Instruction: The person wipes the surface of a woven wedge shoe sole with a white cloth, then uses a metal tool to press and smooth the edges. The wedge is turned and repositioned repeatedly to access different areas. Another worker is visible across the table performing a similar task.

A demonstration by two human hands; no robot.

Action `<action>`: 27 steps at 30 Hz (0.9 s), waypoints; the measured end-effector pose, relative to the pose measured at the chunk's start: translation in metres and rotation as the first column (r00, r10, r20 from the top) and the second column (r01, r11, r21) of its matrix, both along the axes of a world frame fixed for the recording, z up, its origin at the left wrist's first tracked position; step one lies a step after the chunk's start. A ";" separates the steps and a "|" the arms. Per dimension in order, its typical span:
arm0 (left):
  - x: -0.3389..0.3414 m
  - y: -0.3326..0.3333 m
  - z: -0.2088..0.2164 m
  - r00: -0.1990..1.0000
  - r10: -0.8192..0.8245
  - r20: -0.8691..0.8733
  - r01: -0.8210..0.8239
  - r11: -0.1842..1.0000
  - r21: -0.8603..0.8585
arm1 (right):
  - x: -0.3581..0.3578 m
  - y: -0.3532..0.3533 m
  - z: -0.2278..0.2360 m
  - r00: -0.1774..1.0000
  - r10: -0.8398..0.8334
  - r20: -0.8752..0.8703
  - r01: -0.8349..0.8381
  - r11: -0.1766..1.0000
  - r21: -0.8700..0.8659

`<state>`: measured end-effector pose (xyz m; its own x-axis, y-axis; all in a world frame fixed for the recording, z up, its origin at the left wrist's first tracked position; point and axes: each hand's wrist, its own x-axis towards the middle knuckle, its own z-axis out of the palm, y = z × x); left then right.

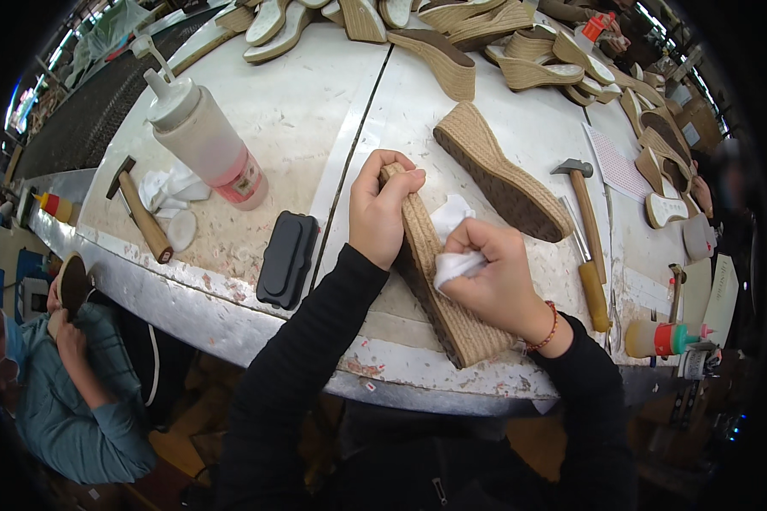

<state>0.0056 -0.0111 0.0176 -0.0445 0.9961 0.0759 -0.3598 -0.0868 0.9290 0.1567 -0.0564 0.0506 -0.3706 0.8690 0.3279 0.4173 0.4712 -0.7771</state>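
Observation:
My left hand (pixel 381 207) is closed round the toe end of a woven wedge sole (pixel 426 281), which I hold tilted above the table's near edge. Its brown tread faces left, and the thick heel points toward me. Against the woven side my right hand (pixel 496 277) presses a bunched white cloth (pixel 458 266); a loose end of cloth shows beyond the fingers. A second woven wedge sole (pixel 503 175) lies on its side just past my hands. The part of the sole under my right hand is hidden.
A squeeze bottle (pixel 204 140), a black case (pixel 287 260) and a hammer (pixel 136 209) stand or lie to the left. Another hammer (pixel 585 213) and a wooden-handled tool (pixel 594 294) lie right. Many wedge soles (pixel 537 60) crowd the far side. A co-worker (pixel 85 383) sits at left.

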 end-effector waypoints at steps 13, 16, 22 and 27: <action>0.000 0.001 0.003 1.000 -0.001 -0.013 0.001 1.000 0.012 | -0.009 0.008 0.004 0.998 -0.024 -0.055 0.031 0.991 0.128; -0.001 0.001 0.002 0.999 0.000 -0.033 0.000 1.000 -0.015 | -0.001 0.002 0.000 1.000 -0.004 -0.028 0.005 0.999 0.044; 0.000 0.003 0.001 0.999 -0.010 -0.031 0.010 1.000 0.001 | -0.009 0.008 0.002 0.996 -0.039 -0.079 0.048 0.992 0.114; -0.002 0.002 0.001 0.998 0.004 -0.060 -0.004 1.000 0.001 | -0.005 0.004 0.002 0.997 -0.030 -0.067 0.032 0.999 0.038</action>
<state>0.0040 -0.0095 0.0184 -0.0442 0.9959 0.0795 -0.3035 -0.0892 0.9487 0.1513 -0.0521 0.0528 -0.3199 0.8659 0.3845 0.3804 0.4890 -0.7849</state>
